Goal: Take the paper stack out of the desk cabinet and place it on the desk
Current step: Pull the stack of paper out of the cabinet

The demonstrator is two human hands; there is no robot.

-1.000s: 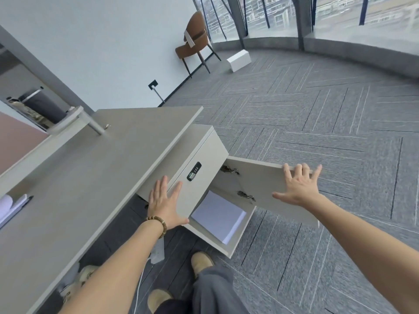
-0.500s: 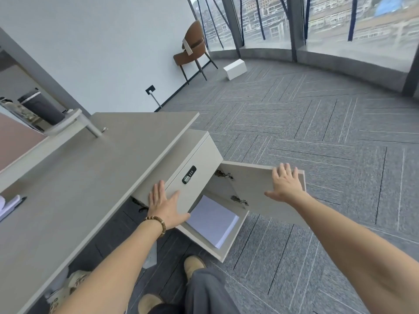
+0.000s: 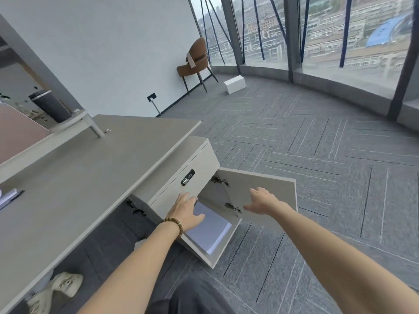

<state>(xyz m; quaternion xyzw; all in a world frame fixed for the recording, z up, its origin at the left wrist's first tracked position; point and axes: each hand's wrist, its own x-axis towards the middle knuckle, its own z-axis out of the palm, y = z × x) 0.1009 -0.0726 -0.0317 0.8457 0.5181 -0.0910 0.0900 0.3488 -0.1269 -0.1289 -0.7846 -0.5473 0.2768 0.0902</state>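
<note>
- The desk cabinet (image 3: 179, 173) stands under the end of the worktop (image 3: 95, 177), its door (image 3: 260, 191) swung wide open to the right.
- The paper stack (image 3: 209, 227) lies flat on the cabinet's floor inside the open compartment, its white edge facing the opening.
- The left hand (image 3: 187, 210), with a beaded bracelet (image 3: 174, 224) on the wrist, reaches into the compartment over the near left part of the stack; its grip is open, fingers spread, and whether the palm touches the paper cannot be told.
- The right hand (image 3: 263, 200) is held in front of the inner face of the door, fingers loosely extended, its grip open and holding nothing.
- A pen (image 3: 11, 198) lies at the worktop's left edge.
- A brown chair (image 3: 195, 62) and a white box (image 3: 234, 83) stand far off near the windows.
</note>
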